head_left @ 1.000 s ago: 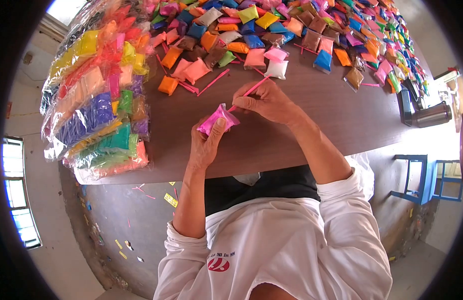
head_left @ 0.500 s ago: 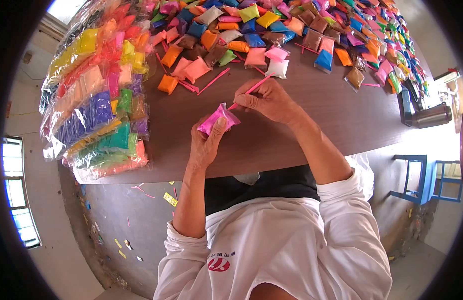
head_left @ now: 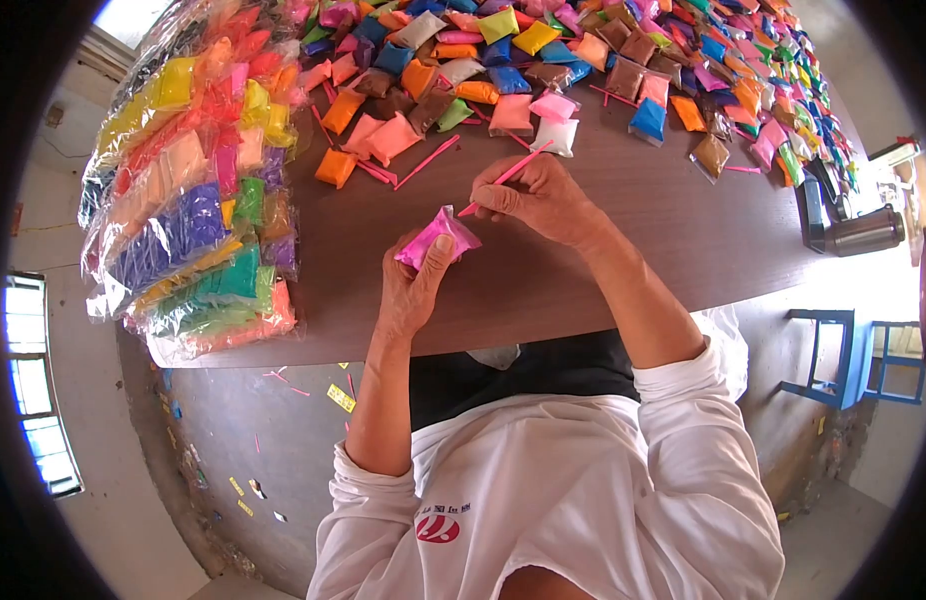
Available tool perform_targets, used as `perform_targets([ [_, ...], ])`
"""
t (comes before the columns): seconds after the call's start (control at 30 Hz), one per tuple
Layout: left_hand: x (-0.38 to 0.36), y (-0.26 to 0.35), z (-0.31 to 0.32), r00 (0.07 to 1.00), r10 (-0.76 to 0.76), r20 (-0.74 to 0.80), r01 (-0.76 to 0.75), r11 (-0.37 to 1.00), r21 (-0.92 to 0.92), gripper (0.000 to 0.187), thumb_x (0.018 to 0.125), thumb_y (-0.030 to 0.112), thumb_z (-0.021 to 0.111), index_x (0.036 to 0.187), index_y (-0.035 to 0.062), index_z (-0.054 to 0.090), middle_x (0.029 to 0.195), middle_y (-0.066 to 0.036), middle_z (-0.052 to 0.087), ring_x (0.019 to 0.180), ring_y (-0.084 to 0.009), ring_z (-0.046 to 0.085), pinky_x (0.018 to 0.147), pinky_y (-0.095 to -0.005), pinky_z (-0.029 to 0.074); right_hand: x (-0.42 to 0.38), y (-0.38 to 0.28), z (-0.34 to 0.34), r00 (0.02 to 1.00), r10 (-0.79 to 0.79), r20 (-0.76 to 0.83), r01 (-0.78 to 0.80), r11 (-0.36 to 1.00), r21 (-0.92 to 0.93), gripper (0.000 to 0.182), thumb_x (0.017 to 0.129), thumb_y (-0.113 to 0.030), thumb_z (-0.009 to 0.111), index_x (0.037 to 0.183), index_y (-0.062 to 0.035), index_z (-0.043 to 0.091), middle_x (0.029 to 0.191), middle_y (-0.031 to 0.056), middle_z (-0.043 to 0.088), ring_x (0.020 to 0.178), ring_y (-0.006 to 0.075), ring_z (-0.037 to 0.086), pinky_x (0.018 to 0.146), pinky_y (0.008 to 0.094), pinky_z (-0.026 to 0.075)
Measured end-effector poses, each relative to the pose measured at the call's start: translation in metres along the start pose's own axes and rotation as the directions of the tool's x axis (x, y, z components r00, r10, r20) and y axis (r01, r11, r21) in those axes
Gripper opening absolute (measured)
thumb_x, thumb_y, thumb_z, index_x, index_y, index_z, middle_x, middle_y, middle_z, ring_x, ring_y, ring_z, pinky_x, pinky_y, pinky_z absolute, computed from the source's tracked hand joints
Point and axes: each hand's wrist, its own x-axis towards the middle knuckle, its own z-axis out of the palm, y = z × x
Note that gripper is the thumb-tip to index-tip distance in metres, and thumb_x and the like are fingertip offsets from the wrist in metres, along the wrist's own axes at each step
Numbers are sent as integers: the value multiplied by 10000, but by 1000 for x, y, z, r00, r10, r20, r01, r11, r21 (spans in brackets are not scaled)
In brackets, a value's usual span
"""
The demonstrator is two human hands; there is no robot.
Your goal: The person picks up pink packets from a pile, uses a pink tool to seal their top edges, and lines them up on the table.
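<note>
My left hand (head_left: 415, 278) is closed on a small pink packet (head_left: 438, 242), its thumb pressed across the front. The packet is a clear pouch with soft-looking pink filling, held above the near part of the table. A thin pink plastic stick (head_left: 515, 168) is pinched between the thumb and fingers of my right hand (head_left: 535, 197). Its lower end is right at the packet's upper right corner, while the other end points up and away toward a white packet (head_left: 556, 136). Another pink stick (head_left: 427, 163) lies on the table beyond my hands.
A large heap of colourful packets (head_left: 536, 40) covers the far side of the brown table (head_left: 583, 290). Clear bags of sorted packets (head_left: 198, 200) are stacked at the left. A metal cup (head_left: 863, 232) stands at the right edge, with a blue stool (head_left: 833, 355) beyond.
My right hand and the pink stick have shifted very slightly to the right. The left hand holds the pink packet in the same place.
</note>
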Motion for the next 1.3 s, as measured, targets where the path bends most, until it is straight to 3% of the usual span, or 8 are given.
perform_targets([
  [0.6, 1, -6, 1, 1000, 16, -14, -16, 1000, 8, 491, 928, 481, 645, 911, -9, 661, 831, -66, 607, 776, -138, 527, 695, -295, 428, 1, -1, 5, 1000, 0, -7, -1, 980, -201, 228, 929, -245, 691, 942, -18, 694, 796, -1, 656, 740, 76, 594, 668, 238, 492],
  [0.9, 1, -2, 4, 1000, 3, -13, -3, 999, -36, 457, 928, 462, 656, 922, 6, 670, 826, -38, 578, 756, -118, 494, 680, -276, 412, -1, 3, 1, 990, -77, 119, 117, 919, -376, 255, 920, -260, 689, 952, -7, 688, 819, 35, 679, 772, 113, 614, 726, 276, 508],
  [1.0, 3, -11, 1, 1000, 15, -7, -16, 1000, -22, 449, 929, 456, 657, 904, 8, 660, 815, -36, 567, 757, -119, 491, 684, -281, 410, -2, 3, 1, 981, 24, 190, 56, 913, -405, 263, 924, -265, 681, 956, -4, 686, 814, 46, 680, 777, 123, 622, 737, 279, 510],
  [1.3, 1, -5, 3, 999, 54, -10, -54, 999, 10, 464, 936, 462, 643, 857, 5, 629, 786, -24, 539, 760, -116, 467, 666, -287, 386, -2, -1, -6, 938, 229, 261, -205, 972, -115, 243, 931, -256, 677, 930, -14, 703, 800, 30, 690, 754, 111, 628, 706, 271, 512],
])
